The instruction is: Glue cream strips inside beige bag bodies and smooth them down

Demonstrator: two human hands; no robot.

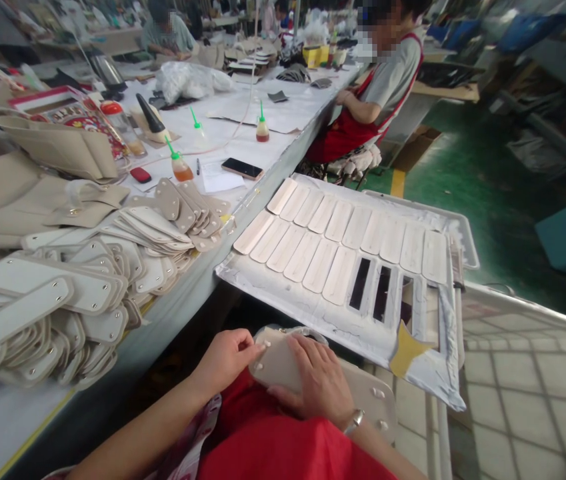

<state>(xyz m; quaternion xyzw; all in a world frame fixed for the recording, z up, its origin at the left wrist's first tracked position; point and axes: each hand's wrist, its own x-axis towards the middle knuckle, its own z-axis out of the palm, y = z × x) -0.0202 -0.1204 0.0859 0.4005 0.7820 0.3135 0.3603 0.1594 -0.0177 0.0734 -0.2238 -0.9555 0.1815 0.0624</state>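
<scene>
Across my lap, over a red apron (pixel 283 440), lies a long beige leather strap piece (pixel 367 383) with rounded corners and small white tabs at both ends. My left hand (pixel 230 357) pinches at a white tab (pixel 267 344) on its near-left end. Laid over the middle, my right hand (pixel 320 377) grips the strap piece with the fingers on top and the thumb along the near side. A clear curved band (pixel 307 331) shows behind the right fingers; what it belongs to is partly hidden. Similar strap pieces (pixel 87 287) with metal studs are piled on the table at left.
A white-covered rack (pixel 307 303) with rows of pale strips stands ahead, a yellow patch (pixel 407 350) on its corner. Glue bottles (pixel 181 167), a phone (pixel 243 168) and beige bag parts (pixel 7 193) lie on the table (pixel 233 137). A co-worker (pixel 387 80) sits beyond the rack.
</scene>
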